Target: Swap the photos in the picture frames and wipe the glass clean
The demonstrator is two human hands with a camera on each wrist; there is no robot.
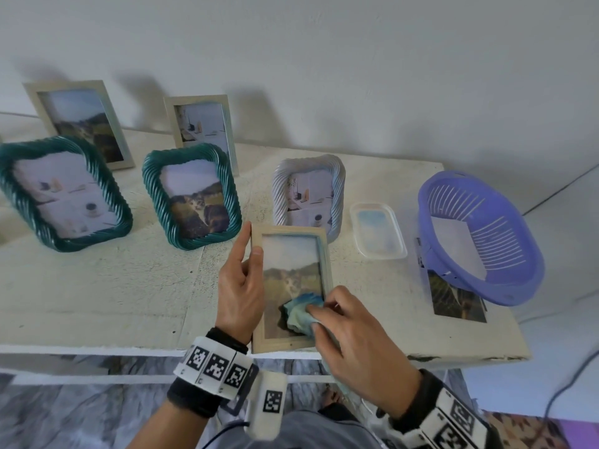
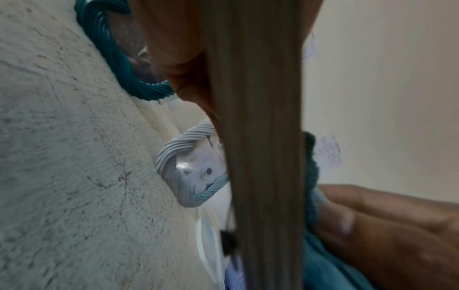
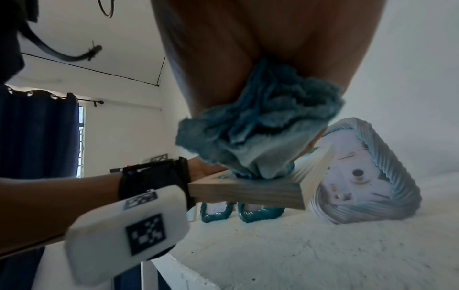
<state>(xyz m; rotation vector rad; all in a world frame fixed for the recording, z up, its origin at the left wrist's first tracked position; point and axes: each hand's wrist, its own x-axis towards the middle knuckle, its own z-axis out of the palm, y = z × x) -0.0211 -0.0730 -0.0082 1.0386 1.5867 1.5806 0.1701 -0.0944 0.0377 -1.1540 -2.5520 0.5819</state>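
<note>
Wiping stage on the flat pale-wood rectangular picture frame (image 1: 291,288), held near the table's front edge. Left hand (image 1: 240,286) grips its left side, thumb over the front rail, index finger straight along the edge. Right hand (image 1: 353,338) pinches a bunched blue microfibre cloth (image 1: 303,311) and presses it on the lower part of the glass; upper glass not yet covered, by my read.

Five other frames stand upright with photos in: two dark-teal twisted-rope frames (image 1: 63,192) (image 1: 193,196) at left, two plain pale frames (image 1: 79,123) (image 1: 202,131) behind them, and a pale-blue twisted-rope frame (image 1: 308,192) just behind the held one. Can't tell which are swapped or wiped.

Right side of the white table (image 1: 113,286): clear plastic tray (image 1: 377,231), purple slotted plastic basket (image 1: 479,238) holding a sheet, resting on a loose photo print (image 1: 457,299), so likely more swapping remains. Nothing blocks the wipe; the pale-blue frame sits close to the held frame's far end.
</note>
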